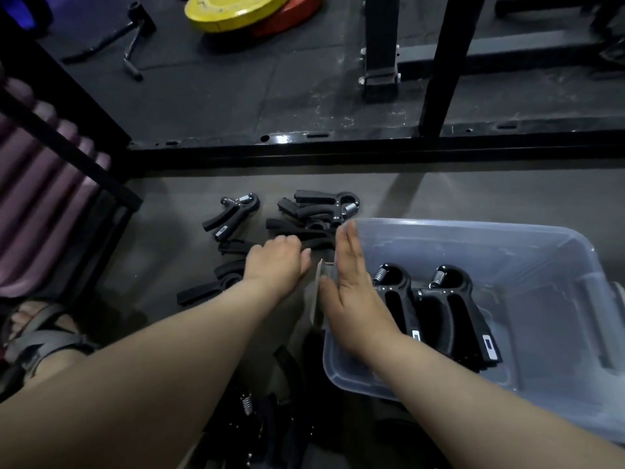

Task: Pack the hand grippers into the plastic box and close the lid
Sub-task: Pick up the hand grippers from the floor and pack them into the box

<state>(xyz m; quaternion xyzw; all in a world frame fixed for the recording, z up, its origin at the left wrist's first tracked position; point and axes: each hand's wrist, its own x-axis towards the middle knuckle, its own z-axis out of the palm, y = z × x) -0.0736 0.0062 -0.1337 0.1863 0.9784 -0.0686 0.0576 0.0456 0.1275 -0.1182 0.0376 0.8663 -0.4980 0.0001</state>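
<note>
A clear plastic box (527,252) sits on the floor at the right. Two black hand grippers (436,313) with steel springs lie side by side inside it. Several more black hand grippers (318,211) lie in a loose pile on the floor left of the box, one (233,211) a little apart. My left hand (275,262) reaches into that pile with its fingers curled over a gripper handle. My right hand (351,286) lies flat, fingers straight, along the box's left wall, its thumb by a grey handle flap (319,292). No lid shows.
More black grippers (257,421) lie near the bottom edge between my arms. A black steel rack frame (338,147) crosses the floor behind the pile. A sandalled foot (37,333) is at the left. Yellow and red weight plates (243,8) lie far back.
</note>
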